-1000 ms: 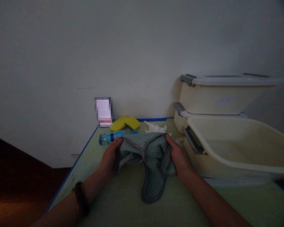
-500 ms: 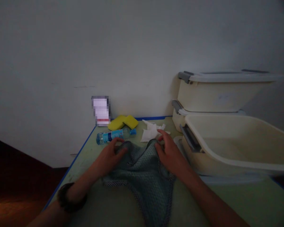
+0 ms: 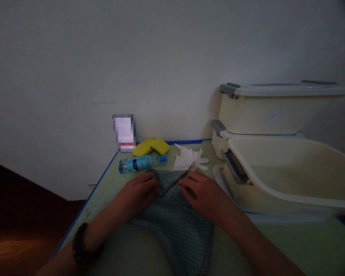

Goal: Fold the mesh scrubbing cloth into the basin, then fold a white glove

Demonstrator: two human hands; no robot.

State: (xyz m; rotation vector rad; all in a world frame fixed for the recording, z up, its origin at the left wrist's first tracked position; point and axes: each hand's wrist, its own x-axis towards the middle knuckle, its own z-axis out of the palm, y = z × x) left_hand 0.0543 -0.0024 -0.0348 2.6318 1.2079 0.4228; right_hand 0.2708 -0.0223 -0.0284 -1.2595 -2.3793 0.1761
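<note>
A dark green cleaning cloth (image 3: 179, 214) with a checked, dark-and-light border lies rumpled on the table, its far edge folded into a V between my hands. My left hand (image 3: 139, 191) is closed on the cloth's far left part, fingers curled inward. On the far right part, my right hand (image 3: 202, 193) pinches the edge between thumb and fingers. Just beyond my left hand, a plastic bottle (image 3: 142, 163) with a blue label and cap lies on its side. White gloves (image 3: 188, 158) lie crumpled beyond my right hand.
Two yellow sponges (image 3: 151, 147) rest near the wall. A phone-like device with a blurred screen (image 3: 125, 132) leans there. At the right stand stacked lidded cream bins (image 3: 255, 113) and an open cream bin (image 3: 235, 195). Blue tape (image 3: 94, 191) lines the green table's edges.
Both hands have closed on the cloth's far edge, where their fingers were more spread before. The cloth's raised folds have flattened. The view has shifted slightly.
</note>
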